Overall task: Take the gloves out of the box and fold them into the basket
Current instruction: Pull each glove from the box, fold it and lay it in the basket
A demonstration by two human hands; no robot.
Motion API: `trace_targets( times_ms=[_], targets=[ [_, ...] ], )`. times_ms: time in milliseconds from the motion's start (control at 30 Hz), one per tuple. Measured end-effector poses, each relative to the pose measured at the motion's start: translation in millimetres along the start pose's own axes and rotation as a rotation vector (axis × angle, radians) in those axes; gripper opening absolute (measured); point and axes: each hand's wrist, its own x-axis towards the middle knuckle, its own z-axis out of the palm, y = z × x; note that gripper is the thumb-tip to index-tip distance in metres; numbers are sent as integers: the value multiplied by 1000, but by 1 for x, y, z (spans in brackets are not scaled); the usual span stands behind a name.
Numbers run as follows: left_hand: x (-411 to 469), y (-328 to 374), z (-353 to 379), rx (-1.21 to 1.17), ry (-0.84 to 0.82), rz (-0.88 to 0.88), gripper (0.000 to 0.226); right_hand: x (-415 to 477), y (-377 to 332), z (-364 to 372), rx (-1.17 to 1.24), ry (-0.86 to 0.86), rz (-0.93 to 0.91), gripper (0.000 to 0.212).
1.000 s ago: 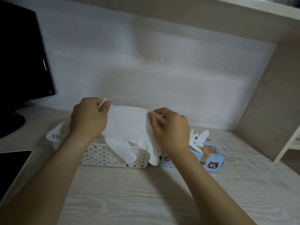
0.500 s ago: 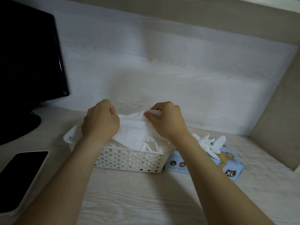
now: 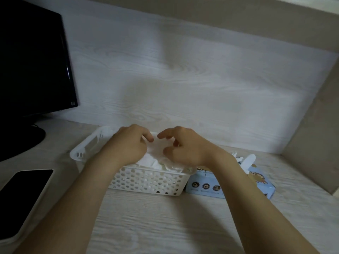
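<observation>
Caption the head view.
Left hand and right hand over a white glove in a perforated white basket beside a blue box.

No legible words or numbers anywhere.
Box (image 3: 205, 182), right of centre: three small round emblems (image 3: 205, 186) in row on near side, faint line of print beneath, both too blurred to read. Cartoon (image 3: 256, 176) on box top, partly hidden by arm. Dark patch at box's near right corner, unreadable.
Monitor (image 3: 33, 61), far left: tiny square mark (image 3: 72, 103) at lower right bezel corner, illegible.
</observation>
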Motion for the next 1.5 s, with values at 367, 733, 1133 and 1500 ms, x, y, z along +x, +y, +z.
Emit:
trace_targets(
  times_ms=[367, 733, 1133, 1500],
  targets=[
    [2, 1, 8, 141, -267, -38, 45, 8, -4, 16, -181, -154, 128, 41],
    [-8, 20, 23, 294, 312, 296, 21, -23, 27, 16, 251, 310, -84, 22],
    [-33, 63, 88, 297, 427, 713, 15, -73, 97, 11, -42, 727, 165, 28],
    [-22, 57, 115, 422, 532, 794, 22, -78, 106, 12, 54, 718, 170, 11]
  ],
)
